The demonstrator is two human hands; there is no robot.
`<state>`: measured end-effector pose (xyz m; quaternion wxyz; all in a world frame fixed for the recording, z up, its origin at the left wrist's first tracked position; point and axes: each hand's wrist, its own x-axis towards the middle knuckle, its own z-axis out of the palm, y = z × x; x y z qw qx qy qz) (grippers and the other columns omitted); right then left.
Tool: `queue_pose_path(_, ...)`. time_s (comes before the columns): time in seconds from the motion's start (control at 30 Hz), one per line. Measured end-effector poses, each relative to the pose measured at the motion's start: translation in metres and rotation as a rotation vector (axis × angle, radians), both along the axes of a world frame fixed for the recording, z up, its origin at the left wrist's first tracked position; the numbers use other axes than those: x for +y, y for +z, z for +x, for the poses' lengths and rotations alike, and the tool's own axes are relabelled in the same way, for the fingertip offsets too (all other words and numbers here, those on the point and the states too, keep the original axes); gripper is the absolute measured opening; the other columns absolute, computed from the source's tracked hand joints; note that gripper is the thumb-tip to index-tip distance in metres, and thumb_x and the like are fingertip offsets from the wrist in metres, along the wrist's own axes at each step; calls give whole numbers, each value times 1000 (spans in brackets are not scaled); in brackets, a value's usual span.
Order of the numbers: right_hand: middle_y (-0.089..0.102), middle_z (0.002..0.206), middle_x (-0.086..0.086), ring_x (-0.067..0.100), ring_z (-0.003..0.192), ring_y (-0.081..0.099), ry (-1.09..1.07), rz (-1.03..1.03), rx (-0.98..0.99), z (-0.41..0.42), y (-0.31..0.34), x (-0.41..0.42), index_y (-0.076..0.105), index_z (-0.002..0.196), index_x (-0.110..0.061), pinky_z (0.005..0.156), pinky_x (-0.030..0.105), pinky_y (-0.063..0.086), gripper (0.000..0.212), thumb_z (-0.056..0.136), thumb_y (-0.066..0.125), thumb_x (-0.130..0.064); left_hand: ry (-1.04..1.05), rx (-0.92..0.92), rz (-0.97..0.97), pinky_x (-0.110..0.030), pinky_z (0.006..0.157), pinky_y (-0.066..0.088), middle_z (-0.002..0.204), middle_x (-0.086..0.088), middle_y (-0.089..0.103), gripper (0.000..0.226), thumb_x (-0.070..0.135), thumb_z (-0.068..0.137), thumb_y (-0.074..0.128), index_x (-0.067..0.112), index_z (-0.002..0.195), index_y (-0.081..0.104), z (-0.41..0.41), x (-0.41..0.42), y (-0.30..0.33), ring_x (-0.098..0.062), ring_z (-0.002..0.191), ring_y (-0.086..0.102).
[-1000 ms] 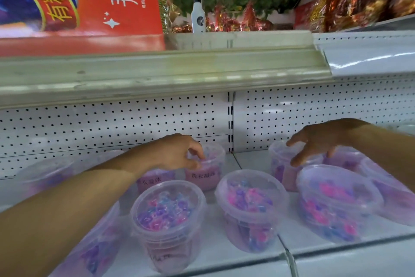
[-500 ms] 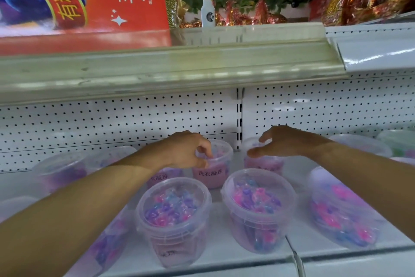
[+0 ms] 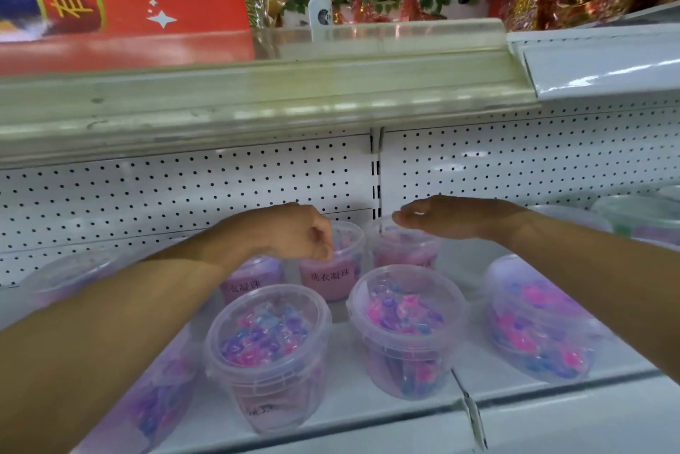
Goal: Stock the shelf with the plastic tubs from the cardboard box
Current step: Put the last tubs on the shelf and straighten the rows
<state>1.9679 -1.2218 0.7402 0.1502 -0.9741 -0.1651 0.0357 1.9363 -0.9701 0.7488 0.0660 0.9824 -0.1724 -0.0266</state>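
The right hand [image 3: 447,219] has moved from the right-side tubs to the rear tub [image 3: 403,251] at frame centre and lies flat on its lid, fingers extended. The left hand [image 3: 294,232] stays curled, pinching the rim of the labelled tub [image 3: 331,273]. Both rear tubs are being aligned on the shelf [image 3: 368,413]; the box is not visible.
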Motion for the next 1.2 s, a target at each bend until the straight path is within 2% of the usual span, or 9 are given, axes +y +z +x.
queue_pose_path(0.13,48,142,-8,15,113,58,-154,68,-58,0,20,-53,46,138,-30,105,34,38,54,91,47,-56,-109,-68,-29,-31,104,40,133,11,55,30,34,94,56,29,123,60,8,-18,2,-10,121,51)
queue_pose_path(0.23,55,134,-2,19,112,58,-237,-38,-78,0,28,-101,56,128,-26,105,35,39,46,88,55,-50,-196,-53,-118,-26,104,38,134,12,55,30,31,96,53,31,125,59,10,-45,-2,-6,123,49)
queue_pose_path(0.37,51,139,-11,17,120,53,-313,-282,49,4,25,-150,49,132,-42,107,38,39,60,78,62,-62,-220,-33,-78,-30,104,40,136,8,55,30,31,97,51,31,126,59,16,-75,-8,-9,121,51)
queue_pose_path(0.47,51,138,-14,21,114,58,-274,-318,139,9,15,-167,46,127,-56,95,37,50,63,69,69,-63,-193,-22,-72,-28,103,39,133,8,56,30,31,97,50,31,127,59,18,-90,-10,-8,118,52)
queue_pose_path(0.6,57,121,-15,13,92,62,-194,-260,103,11,14,-170,50,122,-57,76,30,57,53,74,72,-49,-142,-32,-57,-24,95,42,122,15,61,26,29,94,55,34,118,64,20,-100,-13,-4,104,56)
queue_pose_path(0.67,57,127,-16,14,100,62,-148,-247,97,13,13,-167,51,121,-58,83,33,56,56,69,71,-54,-108,-62,-25,-30,95,46,114,17,63,22,35,89,59,40,109,65,22,-101,-14,-5,101,58)
queue_pose_path(0.77,49,140,-14,15,122,53,-37,-296,25,16,9,-150,48,131,-50,106,33,39,62,73,66,-62,-75,-91,10,-32,91,47,109,16,63,20,41,83,63,44,103,63,22,-100,-18,-8,100,58)
queue_pose_path(0.87,44,144,-10,16,129,45,45,-281,-45,15,4,-126,45,136,-45,107,31,33,61,79,61,-63,-44,-100,11,-33,91,47,110,13,63,19,42,82,65,43,101,62,21,-103,-19,-11,101,58)
queue_pose_path(1.2,44,144,-6,26,130,37,98,-198,-55,24,-7,-113,46,129,-55,109,40,31,58,74,60,-69,9,-103,-34,-28,89,45,112,15,62,18,31,83,67,36,100,65,17,-110,-20,-8,103,56)
